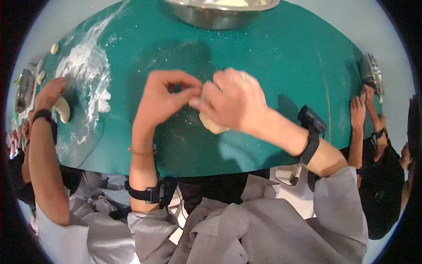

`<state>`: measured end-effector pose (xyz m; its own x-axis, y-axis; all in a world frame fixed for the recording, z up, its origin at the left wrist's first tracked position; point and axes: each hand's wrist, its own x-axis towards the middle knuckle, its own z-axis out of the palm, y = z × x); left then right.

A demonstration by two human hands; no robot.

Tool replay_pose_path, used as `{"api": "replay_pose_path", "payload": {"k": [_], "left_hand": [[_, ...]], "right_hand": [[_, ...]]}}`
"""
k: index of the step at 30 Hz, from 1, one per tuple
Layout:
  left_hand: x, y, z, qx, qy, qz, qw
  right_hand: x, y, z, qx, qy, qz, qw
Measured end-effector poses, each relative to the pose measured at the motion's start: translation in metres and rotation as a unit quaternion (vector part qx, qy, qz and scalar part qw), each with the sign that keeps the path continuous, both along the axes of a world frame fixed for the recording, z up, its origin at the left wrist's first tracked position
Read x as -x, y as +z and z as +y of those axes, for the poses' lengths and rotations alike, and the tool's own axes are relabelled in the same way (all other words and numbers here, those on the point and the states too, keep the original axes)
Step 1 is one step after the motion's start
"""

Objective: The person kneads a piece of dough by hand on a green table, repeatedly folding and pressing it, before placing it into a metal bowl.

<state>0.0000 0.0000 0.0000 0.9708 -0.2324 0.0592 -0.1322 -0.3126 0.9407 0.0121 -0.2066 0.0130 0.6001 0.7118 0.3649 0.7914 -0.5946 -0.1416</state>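
Over the middle of the green table, my left hand (165, 94) bends toward the right one, thumb and forefinger pinched together; what lies between their tips is hidden. My right hand (235, 99) has its fingers curled, slightly blurred, and meets the left fingertips. A pale piece of dough (214, 125) shows below the right hand, its upper part covered by the fingers of that hand. Both hands are closed.
The green table mat (272, 66) carries a broad smear of white flour (90, 72) at left. A steel bowl (215, 15) with pale contents stands at the far edge. Another person's hand (49, 93) is by a curved dough piece (63, 110). More people's hands (358, 110) are at right, near a metal bowl (371, 72).
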Motion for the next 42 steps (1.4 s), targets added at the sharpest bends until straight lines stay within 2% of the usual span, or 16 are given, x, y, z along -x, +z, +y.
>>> {"api": "replay_pose_path", "payload": {"k": [2,5,7,10,13,16,19,21,23,30,32,35,37,39,41,42], "left_hand": [[0.004,0.008,-0.008,0.062,0.119,-0.006,0.991],[-0.013,-0.017,-0.005,0.100,0.161,-0.015,0.982],[-0.002,-0.004,-0.021,-0.014,0.127,0.021,0.992],[0.008,-0.016,-0.049,-0.130,0.099,-0.085,0.983],[0.005,-0.006,-0.057,-0.220,0.076,-0.113,0.966],[0.005,0.003,-0.055,-0.240,0.028,-0.098,0.965],[0.006,0.000,-0.056,-0.244,0.013,-0.117,0.963],[0.003,-0.005,-0.057,-0.231,0.003,-0.129,0.964],[-0.008,0.003,-0.057,-0.269,-0.045,-0.067,0.960],[-0.004,0.034,-0.062,-0.344,-0.131,-0.054,0.928],[0.002,0.021,-0.066,-0.304,-0.091,-0.114,0.942],[0.015,0.003,-0.073,-0.230,-0.040,-0.140,0.962],[0.025,-0.006,-0.078,-0.198,-0.007,-0.137,0.971],[0.032,-0.013,-0.081,-0.186,0.023,-0.133,0.973],[0.034,-0.015,-0.083,-0.192,0.034,-0.133,0.972],[0.034,-0.015,-0.085,-0.196,0.036,-0.135,0.971]], "right_hand": [[-0.014,0.008,0.001,-0.001,-0.019,0.052,0.998],[-0.062,-0.020,0.018,0.007,-0.054,0.100,0.993],[-0.078,-0.026,0.021,-0.044,-0.101,0.132,0.985],[-0.080,-0.019,0.023,-0.102,-0.190,0.233,0.948],[-0.075,-0.025,0.014,-0.297,-0.187,0.286,0.892],[-0.063,-0.021,-0.015,-0.264,-0.050,0.347,0.898],[-0.039,0.002,-0.045,-0.076,0.094,0.195,0.973],[-0.030,-0.001,-0.050,-0.014,0.066,0.200,0.977],[-0.022,-0.006,-0.043,0.008,0.001,0.178,0.984],[-0.028,-0.012,-0.041,0.012,0.007,0.177,0.984],[-0.023,-0.008,-0.043,0.016,0.000,0.213,0.977],[-0.020,-0.006,-0.055,0.016,0.029,0.175,0.984],[-0.016,-0.006,-0.073,-0.135,0.082,0.177,0.971],[-0.017,-0.008,-0.085,-0.212,0.033,0.207,0.955],[-0.022,-0.015,-0.092,-0.218,-0.119,0.260,0.933],[-0.026,-0.026,-0.094,-0.177,-0.070,0.254,0.948]]}}
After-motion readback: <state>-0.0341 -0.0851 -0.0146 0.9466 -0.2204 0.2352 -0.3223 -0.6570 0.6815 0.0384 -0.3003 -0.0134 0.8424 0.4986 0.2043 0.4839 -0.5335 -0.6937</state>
